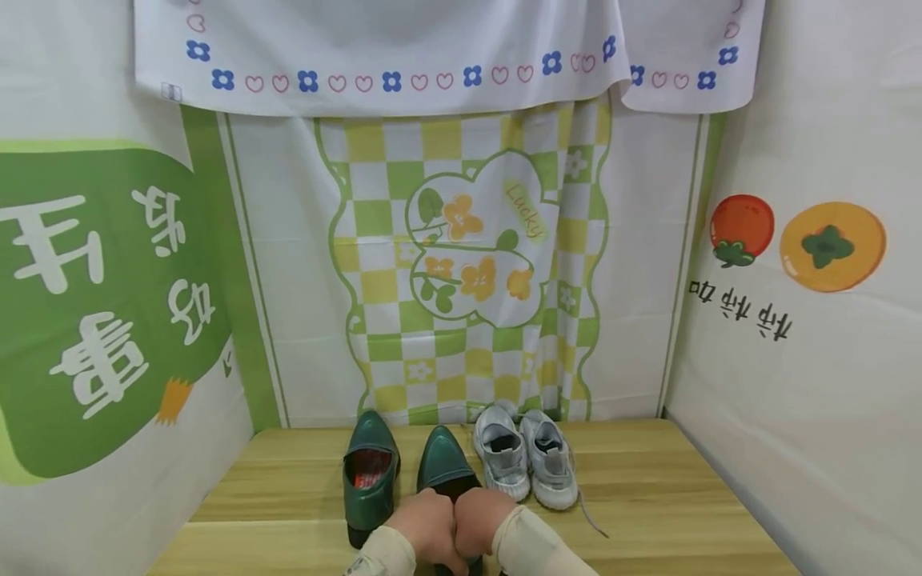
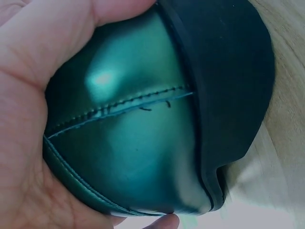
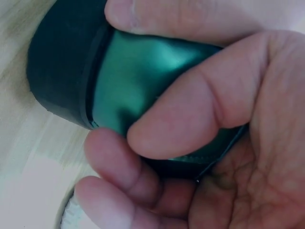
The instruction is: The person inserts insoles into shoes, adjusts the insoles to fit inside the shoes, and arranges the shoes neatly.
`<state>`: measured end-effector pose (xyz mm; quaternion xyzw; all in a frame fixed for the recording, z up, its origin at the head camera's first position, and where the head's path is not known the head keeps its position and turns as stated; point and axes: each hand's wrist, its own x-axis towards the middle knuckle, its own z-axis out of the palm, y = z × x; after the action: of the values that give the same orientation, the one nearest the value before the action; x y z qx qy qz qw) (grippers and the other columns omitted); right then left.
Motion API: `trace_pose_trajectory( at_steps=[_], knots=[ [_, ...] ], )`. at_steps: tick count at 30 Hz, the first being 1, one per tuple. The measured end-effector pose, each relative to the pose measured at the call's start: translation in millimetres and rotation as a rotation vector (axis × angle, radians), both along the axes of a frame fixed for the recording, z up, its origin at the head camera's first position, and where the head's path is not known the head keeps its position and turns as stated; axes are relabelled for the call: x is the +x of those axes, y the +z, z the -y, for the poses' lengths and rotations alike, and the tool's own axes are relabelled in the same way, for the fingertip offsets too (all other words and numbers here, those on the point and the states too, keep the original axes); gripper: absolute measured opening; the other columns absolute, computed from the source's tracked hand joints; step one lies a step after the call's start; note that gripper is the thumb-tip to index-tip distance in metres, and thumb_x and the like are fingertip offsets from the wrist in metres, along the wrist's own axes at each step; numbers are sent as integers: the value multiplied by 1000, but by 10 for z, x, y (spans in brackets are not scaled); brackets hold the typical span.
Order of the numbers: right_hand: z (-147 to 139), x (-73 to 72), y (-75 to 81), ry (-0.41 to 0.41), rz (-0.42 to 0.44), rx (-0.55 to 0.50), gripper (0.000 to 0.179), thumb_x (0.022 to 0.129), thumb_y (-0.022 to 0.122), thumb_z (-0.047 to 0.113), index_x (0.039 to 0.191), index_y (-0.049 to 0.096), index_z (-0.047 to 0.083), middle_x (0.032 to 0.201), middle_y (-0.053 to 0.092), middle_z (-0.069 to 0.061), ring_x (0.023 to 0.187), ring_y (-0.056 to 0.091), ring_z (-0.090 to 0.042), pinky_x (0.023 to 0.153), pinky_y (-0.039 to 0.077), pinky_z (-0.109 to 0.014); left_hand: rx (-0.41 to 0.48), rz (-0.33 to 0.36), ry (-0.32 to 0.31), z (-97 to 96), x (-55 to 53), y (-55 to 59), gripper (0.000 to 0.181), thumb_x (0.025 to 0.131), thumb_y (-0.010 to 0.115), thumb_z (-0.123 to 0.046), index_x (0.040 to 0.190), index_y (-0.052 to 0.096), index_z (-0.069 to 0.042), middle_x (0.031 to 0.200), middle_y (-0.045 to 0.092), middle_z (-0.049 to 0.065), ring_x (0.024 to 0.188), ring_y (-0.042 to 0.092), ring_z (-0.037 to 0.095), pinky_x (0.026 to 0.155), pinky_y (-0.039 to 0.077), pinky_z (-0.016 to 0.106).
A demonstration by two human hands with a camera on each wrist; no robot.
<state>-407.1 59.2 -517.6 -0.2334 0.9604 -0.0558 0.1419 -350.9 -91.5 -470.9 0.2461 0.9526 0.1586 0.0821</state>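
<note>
A shiny dark-green pointed loafer (image 1: pixel 442 458) stands toe away from me on the wooden surface. Around its heel end are both of my hands, side by side and touching in the head view. My left hand (image 1: pixel 426 524) grips the back of the shoe, its thumb along one side of the green heel counter (image 2: pixel 128 138). With thumb and curled fingers my right hand (image 1: pixel 484 516) holds the shoe's other side, by the opening. The black heel block (image 3: pixel 62 62) shows in the right wrist view. To the left is the matching green loafer (image 1: pixel 370 500), toe pointing away.
Right of the held loafer stands a pair of grey sneakers, the left sneaker (image 1: pixel 502 456) and the right sneaker (image 1: pixel 551 468), with a loose lace (image 1: pixel 594 520) trailing. Checked cloth (image 1: pixel 389 288) hangs behind the wooden surface (image 1: pixel 648 496). White fabric walls rise on both sides.
</note>
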Motion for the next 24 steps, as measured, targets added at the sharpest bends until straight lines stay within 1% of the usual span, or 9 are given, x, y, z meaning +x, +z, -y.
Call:
trace_pose_trajectory(
  at_steps=[3, 6, 9, 11, 14, 16, 17, 21, 24],
  knots=[
    [-10, -121, -144, -4, 3, -1, 21, 92, 74, 30, 72, 73, 27, 62, 66, 3, 52, 61, -20, 52, 53, -39, 18, 4, -9, 8, 5, -6, 28, 68, 96, -41, 62, 73, -25, 57, 62, -9, 58, 56, 12, 56, 54, 31],
    [-32, -251, -280, -4, 4, -8, 21, 91, 76, 35, 71, 72, 29, 62, 66, 5, 52, 61, -19, 50, 51, -37, 17, 4, -11, 11, 8, 3, 28, 68, 96, -41, 62, 73, -25, 58, 63, -9, 61, 57, 13, 58, 55, 31],
    [-41, -294, -329, 2, 2, -18, 22, 89, 77, 37, 70, 71, 31, 62, 66, 6, 52, 61, -17, 49, 50, -35, 15, -1, -7, 13, 19, 19, 28, 68, 96, -41, 63, 73, -25, 60, 64, -10, 64, 57, 13, 60, 56, 32],
    [-29, -224, -248, -3, 2, -10, 22, 90, 77, 36, 70, 71, 29, 63, 66, 5, 53, 61, -18, 50, 51, -35, 26, 0, -5, 12, 26, 27, 27, 67, 96, -40, 63, 74, -25, 60, 64, -10, 64, 57, 13, 60, 56, 32],
    [6, -39, -22, -18, 11, 13, 22, 93, 74, 31, 72, 73, 25, 64, 66, 3, 55, 63, -19, 53, 53, -38, 37, -1, -6, 7, 35, 32, 27, 67, 97, -40, 63, 74, -25, 59, 64, -10, 63, 57, 13, 59, 55, 31],
    [37, 116, 156, -31, 10, 21, 21, 93, 75, 28, 73, 73, 21, 64, 66, 1, 55, 63, -20, 55, 55, -39, 36, 1, -5, 5, 37, 34, 27, 67, 97, -40, 63, 74, -25, 59, 64, -10, 63, 57, 13, 59, 55, 31],
    [49, 168, 217, -29, 6, 25, 20, 93, 74, 25, 73, 73, 20, 64, 66, 0, 55, 62, -20, 55, 55, -40, 34, 2, -4, 6, 37, 34, 27, 67, 97, -40, 63, 74, -25, 59, 64, -10, 64, 57, 13, 59, 55, 31],
    [70, 407, 492, -38, 8, 18, 21, 92, 75, 23, 72, 72, 18, 63, 64, 1, 53, 59, -18, 53, 52, -35, 20, 6, -3, 15, 32, 25, 27, 68, 96, -40, 64, 73, -25, 61, 64, -10, 66, 58, 13, 61, 56, 32],
    [66, 519, 607, -40, -16, 22, 20, 93, 75, 24, 73, 73, 18, 65, 65, 2, 54, 58, -17, 53, 49, -33, 28, 7, -10, 18, 21, 17, 27, 68, 96, -40, 64, 74, -25, 62, 65, -10, 67, 58, 13, 63, 57, 32]
  ],
)
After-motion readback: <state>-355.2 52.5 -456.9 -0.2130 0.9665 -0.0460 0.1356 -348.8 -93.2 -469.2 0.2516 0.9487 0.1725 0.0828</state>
